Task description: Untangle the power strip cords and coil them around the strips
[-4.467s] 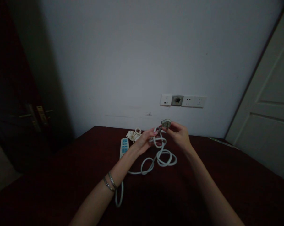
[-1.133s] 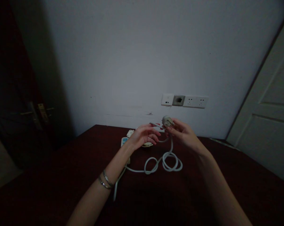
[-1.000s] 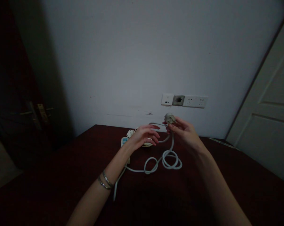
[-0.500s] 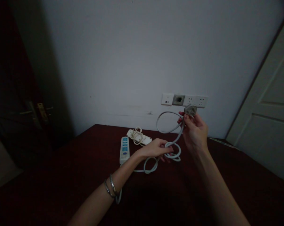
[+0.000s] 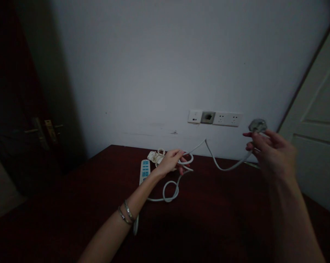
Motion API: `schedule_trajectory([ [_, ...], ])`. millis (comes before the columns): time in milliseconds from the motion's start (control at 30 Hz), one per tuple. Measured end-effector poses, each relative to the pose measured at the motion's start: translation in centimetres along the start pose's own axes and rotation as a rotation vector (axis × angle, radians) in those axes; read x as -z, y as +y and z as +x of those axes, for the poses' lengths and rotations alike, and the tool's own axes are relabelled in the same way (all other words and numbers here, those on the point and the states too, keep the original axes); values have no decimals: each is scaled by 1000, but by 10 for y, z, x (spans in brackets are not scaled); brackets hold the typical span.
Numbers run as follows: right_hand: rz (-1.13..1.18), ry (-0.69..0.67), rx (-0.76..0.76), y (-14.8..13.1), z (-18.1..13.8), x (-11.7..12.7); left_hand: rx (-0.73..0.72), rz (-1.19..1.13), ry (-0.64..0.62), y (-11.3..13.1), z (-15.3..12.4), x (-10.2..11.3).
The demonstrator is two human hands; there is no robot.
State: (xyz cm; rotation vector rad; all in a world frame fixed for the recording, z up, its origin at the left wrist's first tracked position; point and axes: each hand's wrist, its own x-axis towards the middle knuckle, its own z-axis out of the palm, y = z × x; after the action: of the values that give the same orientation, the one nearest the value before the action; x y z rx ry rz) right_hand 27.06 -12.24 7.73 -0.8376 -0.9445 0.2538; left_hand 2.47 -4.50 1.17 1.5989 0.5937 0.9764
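Observation:
My right hand [image 5: 276,149] is closed on a grey plug [image 5: 258,125], held up in front of the wall at the right. From the plug a pale power cord [image 5: 222,168] sags and kinks across to my left hand [image 5: 172,160], whose fingers are closed around a coil of it. Below that hand the cord makes a loose loop on the table and runs left under my forearm. A white power strip [image 5: 145,168] with blue sockets lies beside my left wrist, its lower end hidden by the arm.
Behind my left hand lies a second white power strip [image 5: 152,156] with its cord bundled on it. Wall sockets [image 5: 227,119] and a grey outlet [image 5: 208,117] sit above the dark red table [image 5: 208,219]. Doors stand at left [image 5: 17,109] and right [image 5: 318,120].
My right hand has carried the plug to the right, away from the wall sockets, drawing out the upper loop of cord. My left hand has shifted slightly left and up with the coil.

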Motion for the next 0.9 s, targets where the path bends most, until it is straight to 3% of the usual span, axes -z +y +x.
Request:
schedule_trajectory([
  [67,-62,-157,-80,-5,-6,-5,-37,34,25,-2,1,0],
  [200,-273,-595,-159,-11,-22,-25,-97,165,56,-5,4,-1],
  [400,-454,-917,-60,-7,-37,-47,-264,265,170,-1,4,-3],
  [633,-448,-1059,-190,6,-33,-44,-258,197,106,1,2,-5],
  [900,-668,-1002,-100,6,-37,-50,-223,173,55,1,3,-6],
])
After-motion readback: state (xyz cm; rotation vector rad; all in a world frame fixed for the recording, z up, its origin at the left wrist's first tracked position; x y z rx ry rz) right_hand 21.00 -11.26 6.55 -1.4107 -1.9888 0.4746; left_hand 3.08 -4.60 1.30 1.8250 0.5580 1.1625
